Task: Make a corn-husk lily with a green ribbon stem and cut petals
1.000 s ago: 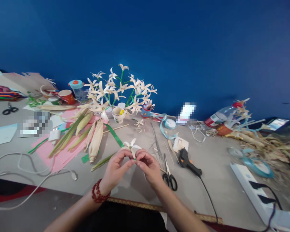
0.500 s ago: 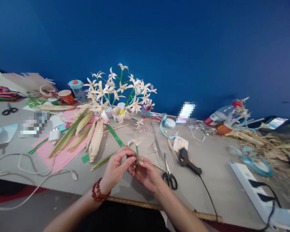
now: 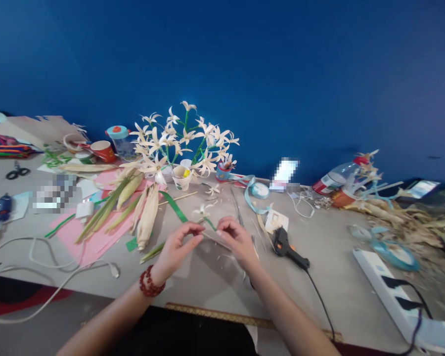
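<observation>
My right hand (image 3: 237,240) pinches the lower end of a short green-wrapped stem (image 3: 209,224) between thumb and fingertips. The stem tilts up to the left toward a small pale flower (image 3: 201,209); I cannot tell for sure whether the two are joined. My left hand (image 3: 181,242), with a red bead bracelet (image 3: 151,282) at its wrist, is just left of the stem. Its thumb and forefinger are a little apart, with nothing visible between them. A green paper strip (image 3: 175,207) lies behind the left hand. Scissors (image 3: 255,246) lie partly hidden behind my right hand.
White husk flowers on green stems (image 3: 187,136) stand in cups at the back. Corn husks (image 3: 147,220) and pink paper (image 3: 92,242) lie left. To the right are a glue gun (image 3: 287,247) with its cord, blue ribbon (image 3: 259,190), a power strip (image 3: 381,284) and a bottle (image 3: 335,178).
My hands have moved apart, and the left has let go of the green stem. The stem has tipped from upright to leaning left. My right hand has turned and moved up, covering the scissors more.
</observation>
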Demonstrator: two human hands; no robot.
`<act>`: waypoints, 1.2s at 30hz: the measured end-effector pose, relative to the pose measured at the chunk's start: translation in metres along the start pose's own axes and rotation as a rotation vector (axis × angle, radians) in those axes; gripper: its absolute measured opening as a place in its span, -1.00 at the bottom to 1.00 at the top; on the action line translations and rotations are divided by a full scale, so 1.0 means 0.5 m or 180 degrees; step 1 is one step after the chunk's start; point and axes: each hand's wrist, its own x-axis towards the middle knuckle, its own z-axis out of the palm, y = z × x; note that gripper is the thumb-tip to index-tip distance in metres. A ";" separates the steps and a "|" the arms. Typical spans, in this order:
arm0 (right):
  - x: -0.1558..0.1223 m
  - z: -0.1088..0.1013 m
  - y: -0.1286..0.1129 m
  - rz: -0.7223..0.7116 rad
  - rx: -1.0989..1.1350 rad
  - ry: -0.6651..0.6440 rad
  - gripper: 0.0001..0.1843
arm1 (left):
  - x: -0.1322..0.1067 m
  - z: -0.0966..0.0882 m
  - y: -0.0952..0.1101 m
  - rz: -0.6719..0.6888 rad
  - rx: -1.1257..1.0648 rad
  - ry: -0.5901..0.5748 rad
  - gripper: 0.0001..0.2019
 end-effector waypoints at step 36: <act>0.225 -0.133 0.087 -0.0878 -0.1522 -0.1413 -0.80 | 0.036 -0.018 -0.067 -0.0471 -0.1908 0.0977 -0.73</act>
